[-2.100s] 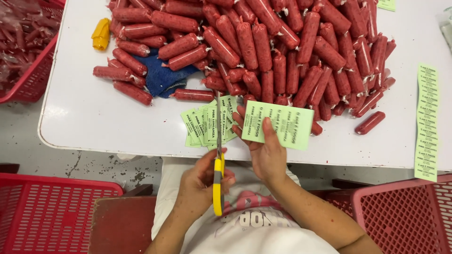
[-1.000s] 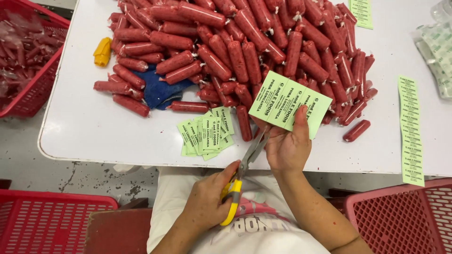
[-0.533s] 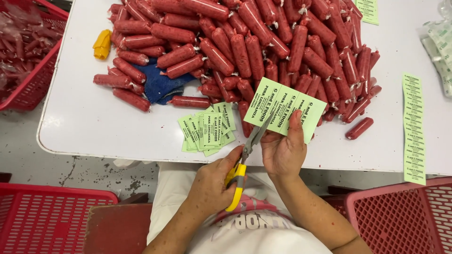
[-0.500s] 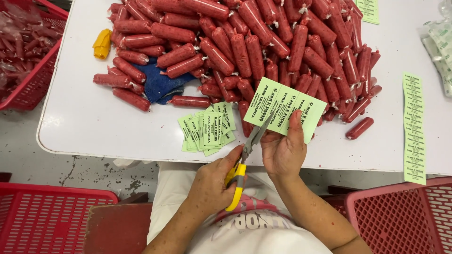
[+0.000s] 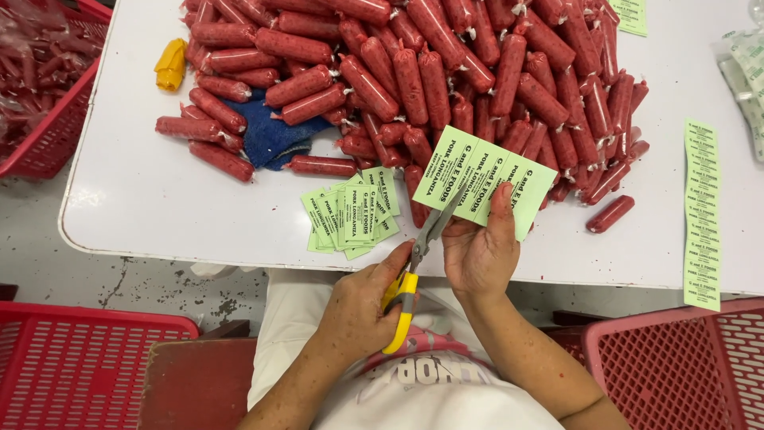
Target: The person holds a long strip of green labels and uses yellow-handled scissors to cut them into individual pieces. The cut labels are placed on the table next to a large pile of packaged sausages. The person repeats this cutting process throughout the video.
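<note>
- Left hand (image 5: 362,302) wrapped around the yellow handles of the scissors (image 5: 414,271), blades pointing up and away from the body, tips at the lower edge of the label sheet (image 5: 484,179).
- Right hand (image 5: 481,251) pinches the pale green label sheet, thumb on top, fingers under; sheet held just above the desk (image 5: 143,199) edge, right beside the scissors hand.
- Blades look partly apart and biting into the sheet's near edge, roughly between two printed columns.
- Stack of cut labels (image 5: 350,216) lies on the desk just beyond the left hand, fanned and overlapping.
- Big heap of red sausages (image 5: 446,72) farther out past both hands; blue cloth (image 5: 270,135) half under it, beyond the left hand.
- Long label strip (image 5: 702,215) on the desk well off to the right of the right hand.
- Red baskets (image 5: 684,370) low on both sides of the body.
- To cut well, I'd judge: keep the sheet taut, follow the gap between columns, keep the thumb clear of the blade line, use long strokes.
</note>
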